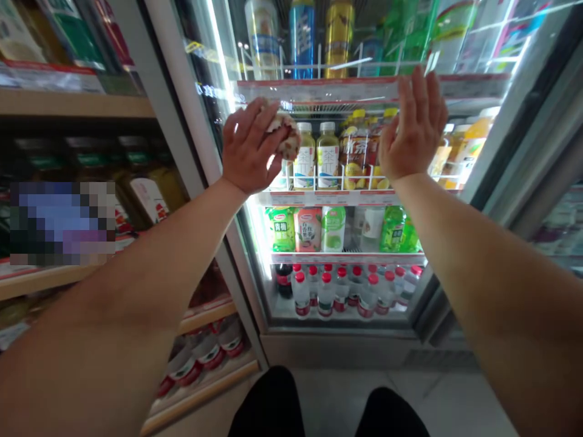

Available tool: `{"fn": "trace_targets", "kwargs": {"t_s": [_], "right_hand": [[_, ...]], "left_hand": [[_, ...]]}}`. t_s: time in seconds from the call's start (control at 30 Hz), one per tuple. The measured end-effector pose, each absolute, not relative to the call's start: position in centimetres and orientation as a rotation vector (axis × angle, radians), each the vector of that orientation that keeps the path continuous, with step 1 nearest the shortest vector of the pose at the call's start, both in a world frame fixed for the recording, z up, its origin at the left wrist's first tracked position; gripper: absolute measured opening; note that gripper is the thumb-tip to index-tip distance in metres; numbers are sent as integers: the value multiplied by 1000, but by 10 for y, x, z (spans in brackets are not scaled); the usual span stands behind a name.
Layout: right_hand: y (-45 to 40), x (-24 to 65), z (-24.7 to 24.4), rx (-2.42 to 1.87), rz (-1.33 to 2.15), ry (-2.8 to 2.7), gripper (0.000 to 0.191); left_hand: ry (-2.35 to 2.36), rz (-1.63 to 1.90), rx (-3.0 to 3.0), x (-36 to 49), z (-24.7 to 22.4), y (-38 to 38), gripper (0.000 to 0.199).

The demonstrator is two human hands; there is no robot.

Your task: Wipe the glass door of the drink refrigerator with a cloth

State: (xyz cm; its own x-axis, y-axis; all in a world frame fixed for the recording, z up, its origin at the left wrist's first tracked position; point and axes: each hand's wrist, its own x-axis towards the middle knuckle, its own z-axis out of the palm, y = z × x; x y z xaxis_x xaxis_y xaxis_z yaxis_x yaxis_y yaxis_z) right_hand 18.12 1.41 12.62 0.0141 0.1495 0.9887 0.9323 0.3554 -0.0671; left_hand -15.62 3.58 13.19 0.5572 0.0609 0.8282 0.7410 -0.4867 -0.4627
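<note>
My left hand [248, 145] is closed around a crumpled, pale cloth with reddish-brown patches [289, 144]. It is raised in front of the left part of a lit drinks fridge, seemingly against its glass door [237, 243]. My right hand [415, 124] is lifted farther right, palm forward, fingers extended upward, holding nothing. Behind the hands, tea bottles with white caps [327, 155] and brown bottles with yellow caps [357, 149] stand on the middle shelf. Whether either palm actually touches the glass I cannot tell.
Green, pink and clear bottles [308, 229] fill a lower shelf; several red-capped water bottles [325, 294] stand at the bottom. Tall bottles and cans [303, 39] line the top. On the left are wooden-edged shelves [73, 103] of bottles. Tiled floor [328, 394] lies below, around my dark-clad knees.
</note>
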Motion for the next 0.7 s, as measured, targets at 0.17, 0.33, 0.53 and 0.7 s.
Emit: {"fn": "trace_targets", "kwargs": {"t_s": [0.17, 0.33, 0.53, 0.7], "right_hand": [[12, 180, 126, -1048, -892, -1417, 59], [16, 182, 126, -1067, -866, -1413, 61], [15, 181, 126, -1049, -847, -1428, 61], [13, 181, 126, -1051, -808, -1435, 63]], "left_hand": [[-681, -1095, -1811, -166, 143, 47, 50], [-673, -1160, -1578, -147, 137, 37, 49], [-592, -871, -2020, -129, 147, 31, 43], [-685, -1172, -1880, -107, 149, 33, 49]]}}
